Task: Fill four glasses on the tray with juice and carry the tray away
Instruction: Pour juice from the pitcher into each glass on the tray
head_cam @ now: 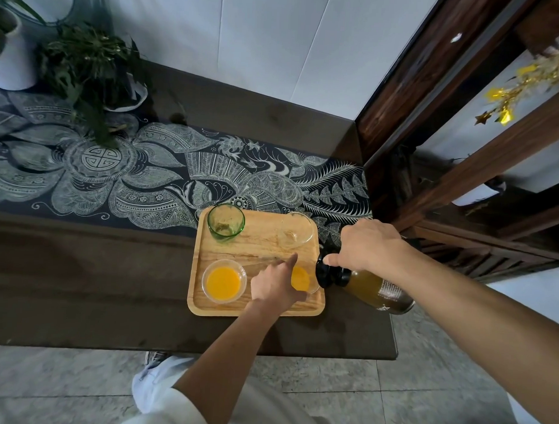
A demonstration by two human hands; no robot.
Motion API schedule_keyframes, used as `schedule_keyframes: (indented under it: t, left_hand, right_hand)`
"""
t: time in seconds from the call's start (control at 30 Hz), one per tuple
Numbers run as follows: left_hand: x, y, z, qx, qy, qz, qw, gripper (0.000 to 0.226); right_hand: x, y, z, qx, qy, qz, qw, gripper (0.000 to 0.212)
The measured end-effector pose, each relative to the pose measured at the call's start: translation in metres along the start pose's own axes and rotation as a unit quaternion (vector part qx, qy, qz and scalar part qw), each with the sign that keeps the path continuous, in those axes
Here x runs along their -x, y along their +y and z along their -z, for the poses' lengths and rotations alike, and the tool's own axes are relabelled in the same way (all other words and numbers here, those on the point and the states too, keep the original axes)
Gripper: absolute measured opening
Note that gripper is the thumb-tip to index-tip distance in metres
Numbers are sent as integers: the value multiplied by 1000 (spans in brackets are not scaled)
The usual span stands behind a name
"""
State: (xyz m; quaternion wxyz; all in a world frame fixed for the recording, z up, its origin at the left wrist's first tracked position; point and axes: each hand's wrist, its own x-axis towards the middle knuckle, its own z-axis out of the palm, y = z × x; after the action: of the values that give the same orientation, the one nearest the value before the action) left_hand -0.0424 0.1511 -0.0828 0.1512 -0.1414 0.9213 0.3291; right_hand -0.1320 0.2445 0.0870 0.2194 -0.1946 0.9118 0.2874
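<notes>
Gripping the neck of the juice bottle (380, 288) just behind its black cap (328, 273), the right hand (370, 246) holds it tilted beside the right edge of the tray (261, 243). The cap is next to the near-right glass (301, 277), which contains juice. The left hand (275, 286) lies against that glass, forefinger (289, 261) straight; whether it grasps the glass cannot be told. The near-left glass (224, 281) holds juice. The green glass (226, 222) and clear glass (296, 230) stand at the tray's far side.

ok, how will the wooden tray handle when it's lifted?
Probably stiff: the tray looks like solid wood. Likely heavier on the near side, since only the near glasses hold juice. All four stand loose, so a tilt could slide or spill them.
</notes>
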Motion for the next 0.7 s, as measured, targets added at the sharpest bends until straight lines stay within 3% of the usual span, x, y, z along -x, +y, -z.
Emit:
schedule_keyframes:
  t: [0.7]
  left_hand:
    - [1,-1,1,14,-3,-2,1000,98]
  right_hand:
    - [-2,-3,2,-4,-7,-1,1000,68]
